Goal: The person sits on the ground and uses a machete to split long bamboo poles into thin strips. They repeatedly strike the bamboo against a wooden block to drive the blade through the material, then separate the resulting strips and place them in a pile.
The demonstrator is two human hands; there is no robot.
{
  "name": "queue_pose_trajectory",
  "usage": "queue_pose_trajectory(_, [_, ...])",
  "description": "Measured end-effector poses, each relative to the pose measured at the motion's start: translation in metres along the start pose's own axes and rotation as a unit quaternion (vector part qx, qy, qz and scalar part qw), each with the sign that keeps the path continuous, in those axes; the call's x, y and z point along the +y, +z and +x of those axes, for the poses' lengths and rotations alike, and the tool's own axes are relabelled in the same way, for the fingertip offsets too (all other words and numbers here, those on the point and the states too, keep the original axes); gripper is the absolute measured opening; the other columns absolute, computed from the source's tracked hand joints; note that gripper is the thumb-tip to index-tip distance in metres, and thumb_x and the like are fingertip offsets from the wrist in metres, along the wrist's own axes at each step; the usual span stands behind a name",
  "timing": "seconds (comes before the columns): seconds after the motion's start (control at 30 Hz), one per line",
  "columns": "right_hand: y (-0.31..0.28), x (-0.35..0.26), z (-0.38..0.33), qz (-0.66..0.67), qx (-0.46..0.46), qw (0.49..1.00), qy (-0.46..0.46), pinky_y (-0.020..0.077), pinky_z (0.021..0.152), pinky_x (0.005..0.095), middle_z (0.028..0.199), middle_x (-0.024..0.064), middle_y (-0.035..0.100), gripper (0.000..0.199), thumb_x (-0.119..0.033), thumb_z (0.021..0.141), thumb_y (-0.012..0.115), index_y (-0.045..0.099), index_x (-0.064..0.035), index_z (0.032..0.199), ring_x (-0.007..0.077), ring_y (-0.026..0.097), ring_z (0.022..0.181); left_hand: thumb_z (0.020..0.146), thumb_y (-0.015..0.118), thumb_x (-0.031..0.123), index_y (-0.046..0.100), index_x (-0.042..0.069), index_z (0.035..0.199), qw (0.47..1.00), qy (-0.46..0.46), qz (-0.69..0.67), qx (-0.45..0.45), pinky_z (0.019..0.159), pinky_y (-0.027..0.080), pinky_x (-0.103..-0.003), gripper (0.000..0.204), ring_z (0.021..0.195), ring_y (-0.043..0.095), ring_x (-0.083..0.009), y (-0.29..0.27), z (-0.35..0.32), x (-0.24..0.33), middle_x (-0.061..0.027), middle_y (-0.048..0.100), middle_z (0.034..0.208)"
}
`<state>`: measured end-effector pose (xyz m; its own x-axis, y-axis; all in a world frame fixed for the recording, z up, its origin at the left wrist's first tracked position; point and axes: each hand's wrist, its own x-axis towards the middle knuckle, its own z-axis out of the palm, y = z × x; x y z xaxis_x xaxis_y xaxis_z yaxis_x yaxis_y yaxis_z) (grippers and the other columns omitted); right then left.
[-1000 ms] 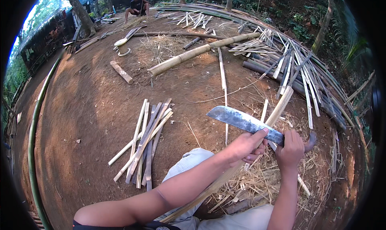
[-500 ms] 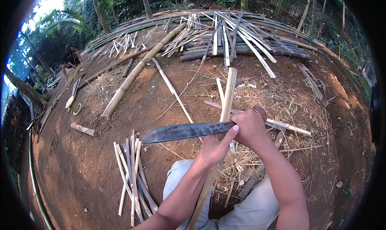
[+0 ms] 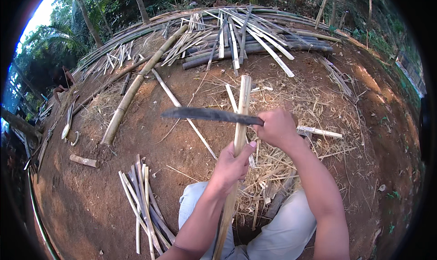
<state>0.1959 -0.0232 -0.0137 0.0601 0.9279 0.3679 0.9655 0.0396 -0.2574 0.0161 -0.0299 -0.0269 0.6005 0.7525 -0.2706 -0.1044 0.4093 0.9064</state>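
A split bamboo strip (image 3: 243, 96) runs from between my knees up and away from me, pale and flat-faced. My left hand (image 3: 231, 166) is closed around its middle, thumb along the right side. In my right hand (image 3: 277, 129) is the handle of a machete, hidden by the fingers. The machete's dark, slightly blurred blade (image 3: 200, 115) points left and crosses the strip above my left hand. Whether the edge touches the strip I cannot tell. Pale shavings (image 3: 268, 178) lie on the ground under and right of my hands.
Several cut strips (image 3: 144, 201) lie in a bundle left of my knee. A long bamboo pole (image 3: 123, 106) and a short bamboo piece (image 3: 84, 161) rest farther left. Piled poles and strips (image 3: 255, 48) spread across the back. A person (image 3: 63, 80) sits at the far left.
The machete has moved away from me along the strip, from close by my left hand to nearer the far end. My left hand still grips the strip. The whole view has shifted slightly.
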Motion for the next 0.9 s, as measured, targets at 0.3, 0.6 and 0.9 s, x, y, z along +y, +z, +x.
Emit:
queue_pose_trajectory(0.3, [0.018,0.024,0.009,-0.002,0.084,0.996,0.029,0.0509,0.057,0.0435,0.06,0.0131,0.062,0.013,-0.017,0.076,0.063,0.066,-0.0096,0.066,0.0309,0.063,0.056,0.096,0.063,0.017,0.046,0.013,0.087,1.0,-0.008,0.0,0.012,0.036,0.02,-0.021,0.02,0.041,0.029,0.0,0.001,0.005,-0.01,0.0096,0.037,0.059])
queue_pose_trajectory(0.6, [0.009,0.033,0.029,0.031,0.047,0.996,0.064,0.051,0.059,0.0456,0.061,0.0157,0.062,0.014,-0.017,0.074,0.065,0.063,-0.0066,0.065,0.0323,0.064,0.059,0.096,0.063,0.017,0.046,0.012,0.09,1.0,-0.013,0.003,0.022,0.035,0.019,-0.021,0.019,0.041,0.029,0.0002,-0.002,0.004,-0.003,0.0091,0.038,0.059])
queue_pose_trajectory(0.9, [0.002,0.025,0.026,-0.018,0.054,0.996,0.066,0.053,0.065,0.0455,0.067,0.0143,0.065,0.011,-0.018,0.076,0.066,0.067,-0.008,0.07,0.0336,0.067,0.066,0.094,0.064,0.016,0.046,0.011,0.086,1.0,0.009,0.008,0.021,0.035,0.021,-0.021,0.021,0.041,0.031,-0.0002,0.006,0.01,-0.005,0.009,0.039,0.057])
